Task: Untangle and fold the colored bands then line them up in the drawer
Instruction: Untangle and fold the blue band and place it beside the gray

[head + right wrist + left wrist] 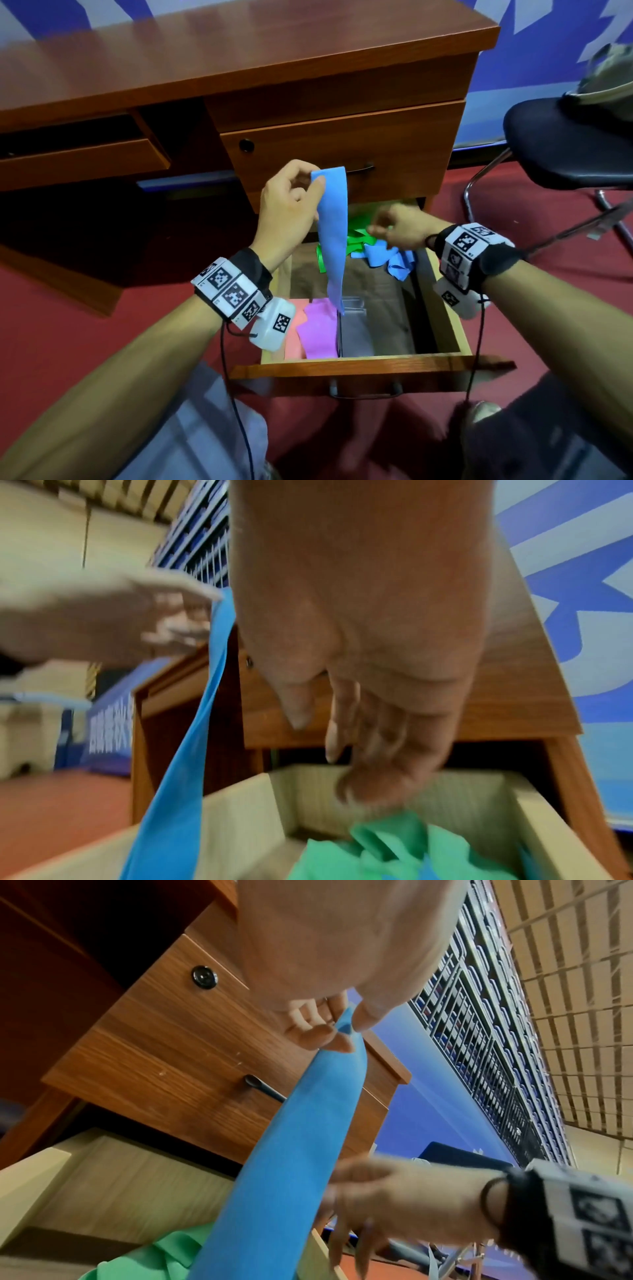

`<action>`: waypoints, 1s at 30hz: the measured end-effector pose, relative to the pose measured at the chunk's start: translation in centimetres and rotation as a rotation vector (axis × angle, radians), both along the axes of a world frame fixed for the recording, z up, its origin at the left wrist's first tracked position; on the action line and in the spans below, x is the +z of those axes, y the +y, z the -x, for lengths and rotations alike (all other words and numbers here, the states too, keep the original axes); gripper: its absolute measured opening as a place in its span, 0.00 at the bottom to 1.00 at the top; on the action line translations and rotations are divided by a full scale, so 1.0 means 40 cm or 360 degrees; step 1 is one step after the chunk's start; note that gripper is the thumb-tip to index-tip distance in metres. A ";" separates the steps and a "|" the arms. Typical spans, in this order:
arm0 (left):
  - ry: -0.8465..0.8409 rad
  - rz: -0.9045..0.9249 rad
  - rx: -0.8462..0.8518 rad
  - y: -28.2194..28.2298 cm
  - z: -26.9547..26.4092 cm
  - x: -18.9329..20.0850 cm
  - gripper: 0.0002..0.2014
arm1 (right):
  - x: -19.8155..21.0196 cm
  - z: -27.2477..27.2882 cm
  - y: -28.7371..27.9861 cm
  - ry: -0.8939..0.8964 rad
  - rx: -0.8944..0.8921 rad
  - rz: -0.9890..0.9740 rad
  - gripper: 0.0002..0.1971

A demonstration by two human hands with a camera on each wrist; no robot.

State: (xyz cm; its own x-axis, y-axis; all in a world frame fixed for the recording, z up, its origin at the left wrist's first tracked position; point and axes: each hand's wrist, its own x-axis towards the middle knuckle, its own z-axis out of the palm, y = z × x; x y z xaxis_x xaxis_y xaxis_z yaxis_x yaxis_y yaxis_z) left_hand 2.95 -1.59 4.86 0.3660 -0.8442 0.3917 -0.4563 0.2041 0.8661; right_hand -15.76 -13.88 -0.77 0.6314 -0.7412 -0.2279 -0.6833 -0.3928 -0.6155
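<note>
My left hand pinches the top end of a long blue band and holds it up so it hangs straight into the open drawer. The same pinch shows in the left wrist view on the blue band. My right hand hovers over a tangled heap of green band and a crumpled blue band at the drawer's back; its fingers hang relaxed and hold nothing. A purple band and a pink band lie folded at the drawer's front left.
A clear divider stands in the drawer beside the purple band. Above is a closed drawer front with a handle, under the wooden desk top. A black chair stands at the right on the red floor.
</note>
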 end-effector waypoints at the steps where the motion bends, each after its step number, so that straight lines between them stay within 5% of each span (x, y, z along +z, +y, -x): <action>1: 0.0031 0.0002 0.0021 -0.002 -0.007 0.001 0.04 | -0.037 0.004 -0.013 0.0252 0.0041 -0.0021 0.16; 4: 0.0142 -0.0009 0.0057 -0.005 -0.017 -0.006 0.02 | -0.106 0.008 -0.029 0.0645 0.0058 -0.0037 0.21; 12: 0.0208 -0.0062 0.0139 -0.004 -0.024 -0.015 0.07 | -0.169 -0.017 -0.032 0.0771 -0.0135 0.0030 0.23; 20: 0.0157 -0.0122 0.0153 -0.006 -0.051 -0.023 0.05 | -0.110 -0.090 -0.037 0.0214 -0.0414 0.0150 0.14; 25: -0.0127 -0.0197 0.0097 -0.013 -0.030 -0.019 0.14 | -0.006 -0.108 -0.043 -0.0574 -0.0620 -0.0048 0.06; 30: -0.0467 -0.0366 0.0005 -0.010 -0.002 -0.009 0.19 | 0.057 -0.101 0.004 -0.0844 -0.0527 -0.0234 0.10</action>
State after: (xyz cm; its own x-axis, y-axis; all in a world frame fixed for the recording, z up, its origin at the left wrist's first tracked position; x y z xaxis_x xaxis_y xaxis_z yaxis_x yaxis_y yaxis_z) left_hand 3.03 -1.97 4.49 0.2690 -0.9213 0.2807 -0.6924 0.0176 0.7213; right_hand -11.71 -13.71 1.52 0.4293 -0.9011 -0.0616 -0.3421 -0.0991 -0.9344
